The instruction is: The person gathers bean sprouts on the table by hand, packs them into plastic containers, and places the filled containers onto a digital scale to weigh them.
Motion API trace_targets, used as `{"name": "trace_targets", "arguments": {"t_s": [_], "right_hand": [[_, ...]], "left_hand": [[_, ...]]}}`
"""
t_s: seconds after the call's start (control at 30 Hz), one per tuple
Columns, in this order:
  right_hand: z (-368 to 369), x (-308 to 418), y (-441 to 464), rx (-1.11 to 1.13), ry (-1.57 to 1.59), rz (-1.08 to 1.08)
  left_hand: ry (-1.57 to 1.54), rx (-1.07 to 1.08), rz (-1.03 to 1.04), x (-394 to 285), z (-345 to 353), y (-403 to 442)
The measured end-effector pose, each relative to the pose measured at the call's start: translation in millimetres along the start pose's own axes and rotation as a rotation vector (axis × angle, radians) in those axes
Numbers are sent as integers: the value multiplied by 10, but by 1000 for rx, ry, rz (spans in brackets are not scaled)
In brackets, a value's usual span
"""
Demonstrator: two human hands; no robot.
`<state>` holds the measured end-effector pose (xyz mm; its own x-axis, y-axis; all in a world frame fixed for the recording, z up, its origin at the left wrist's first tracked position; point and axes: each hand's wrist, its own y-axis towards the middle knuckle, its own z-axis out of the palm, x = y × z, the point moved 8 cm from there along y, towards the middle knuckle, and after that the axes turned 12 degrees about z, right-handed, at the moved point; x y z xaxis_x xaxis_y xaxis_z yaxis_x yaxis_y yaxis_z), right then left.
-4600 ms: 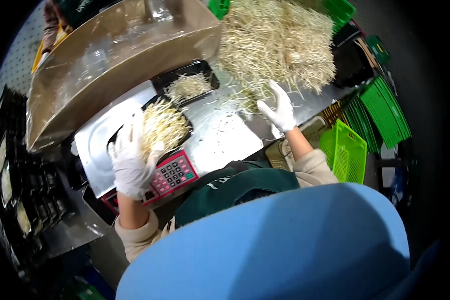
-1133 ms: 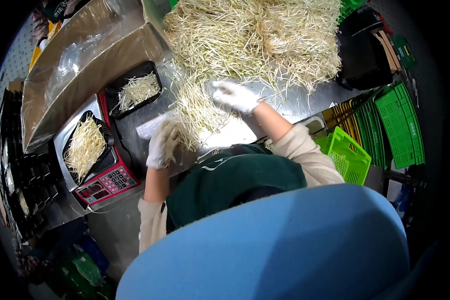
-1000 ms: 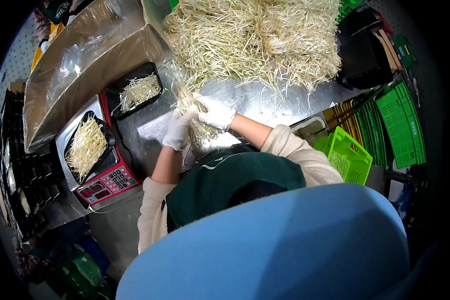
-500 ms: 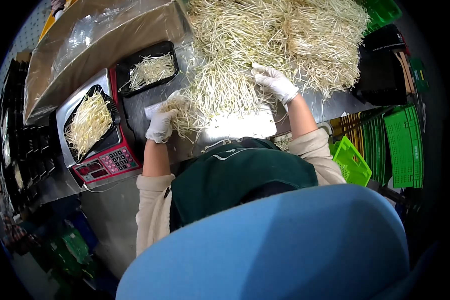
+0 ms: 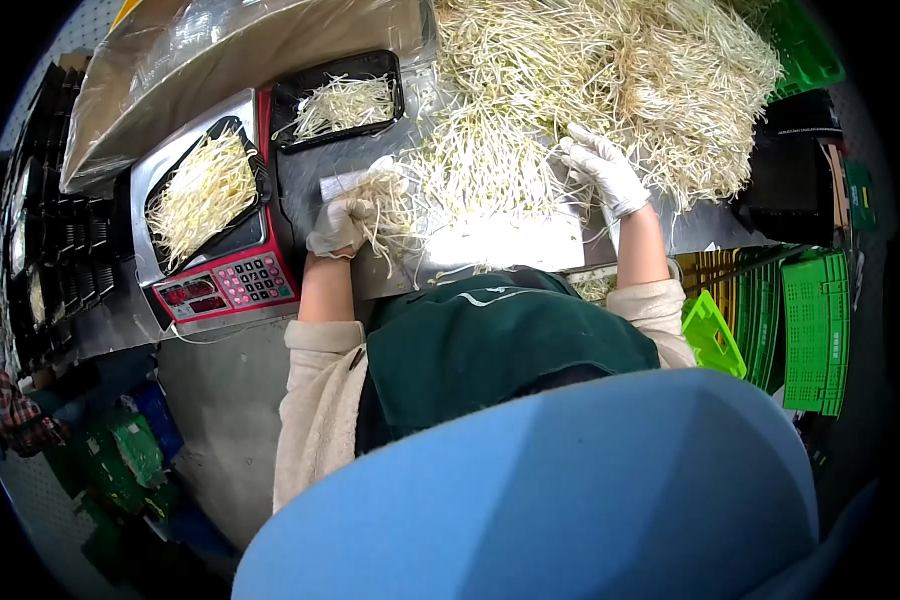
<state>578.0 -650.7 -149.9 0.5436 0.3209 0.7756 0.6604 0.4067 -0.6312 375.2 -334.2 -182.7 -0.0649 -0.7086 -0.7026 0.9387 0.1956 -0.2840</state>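
My left hand (image 5: 340, 228), in a white glove, is closed around a bunch of bean sprouts (image 5: 392, 208) whose loose ends hang out on its right side. My right hand (image 5: 608, 175), gloved too, is at the near edge of the big bean sprout pile (image 5: 510, 130). Its fingers are stretched out and slightly bent, touching or just above the sprouts, with no bunch visible in them. Up and left of my left hand, a black tray (image 5: 292, 100) holds some sprouts. A fuller black tray (image 5: 258, 180) rests tilted on the red digital scale (image 5: 245, 283).
A plastic-lined box (image 5: 240, 60) stands behind the scale. Stacked black trays (image 5: 65, 270) line the far left. Green crates (image 5: 815, 330) are at the right, and a dark container (image 5: 790, 180) sits beside the pile. A blue cap brim (image 5: 570, 480) covers the lower view.
The view has shifted, so the table contents appear further right. My left hand still grips its bunch. My right hand's fingers look more spread, at nearly the same place by the pile.
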Motion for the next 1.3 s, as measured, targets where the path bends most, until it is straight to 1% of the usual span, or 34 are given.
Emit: {"name": "trace_targets", "arguments": {"t_s": [0.03, 0.1, 0.2, 0.23, 0.3, 0.33, 0.37, 0.4, 0.43, 0.47, 0.5, 0.53, 0.57, 0.6, 0.63, 0.7, 0.73, 0.77, 0.83, 0.87, 0.9, 0.97, 1.0, 1.03, 1.1, 1.13, 1.17, 1.2, 1.23, 1.27, 1.3], "right_hand": [[21, 3, -1, 10, -37, -17], [58, 1, -16, 7, -50, -25], [55, -39, -4, -27, -79, -20], [57, -69, 21, -29, -80, -20], [102, -111, 55, 20, -85, -92], [168, -83, 33, -36, -178, -182], [209, -154, 54, -83, -244, -101], [332, -117, 33, -164, -432, -256], [497, -99, -1, -243, -623, -409], [706, -13, -98, -240, -721, -300], [915, 60, -228, -233, -815, -192], [1082, 103, -317, -340, -935, -339], [1220, 110, -386, -446, -1052, -490], [1310, 186, -488, -525, -1077, -618], [1277, 263, -487, -528, -1077, -623], [1030, 263, -303, -235, -603, -314], [1035, 259, -185, 83, -148, -303], [847, 204, -137, 119, -332, -173], [775, 376, -258, 375, 137, -250], [708, 350, -161, 310, 18, -258], [736, 337, -91, 309, 19, -255], [910, 233, 47, 371, -17, -165], [846, 240, 93, 133, -328, -112], [871, 220, 137, 180, -256, -135], [668, 212, 267, 6, -590, -208], [754, 289, 193, 7, -588, -209], [853, 351, 73, -70, -692, -248], [1007, 382, -69, -143, -798, -283], [1270, 411, -194, -167, -867, -395], [1545, 388, -332, -237, -981, -531], [1771, 352, -406, -311, -1093, -671]], "left_hand": [[-22, -3, -1, 22, -1, 27], [-27, 29, 12, 144, -218, 135], [-8, -12, 60, 136, -422, 156], [-19, 23, 46, 125, -422, 137], [-31, 69, 29, 139, -350, 133], [8, 41, 71, 113, -289, 146], [46, 17, 112, 93, -250, 178], [179, -89, 123, 173, -407, 258], [301, -34, 187, 156, -131, 405], [723, -168, 448, 128, 44, 450], [926, -219, 589, 116, 283, 414], [1139, -307, 720, 110, 531, 353], [1479, -228, 708, 38, 901, 282], [1819, -141, 679, 23, 1122, 264], [1818, -142, 684, -21, 1094, 276], [1402, -144, 451, -28, 743, 355], [961, -137, 484, 29, 574, 423], [519, -128, 500, 79, 410, 504], [344, 164, 322, -96, 638, 455], [102, 166, 321, -85, 687, 412], [101, 165, 318, -53, 714, 411], [282, 131, 232, 71, 731, 417], [360, 58, 244, 4, 775, 330], [360, 56, 247, -49, 719, 239], [530, -26, 163, -207, 388, 77], [506, -59, 96, -183, 205, 42], [507, -59, 93, -100, 128, 78], [403, 52, 54, 41, 196, 105], [298, 162, 18, 181, 282, 119], [358, 170, -29, 388, 349, 167], [923, 437, 296, 441, 376, 334]]}}
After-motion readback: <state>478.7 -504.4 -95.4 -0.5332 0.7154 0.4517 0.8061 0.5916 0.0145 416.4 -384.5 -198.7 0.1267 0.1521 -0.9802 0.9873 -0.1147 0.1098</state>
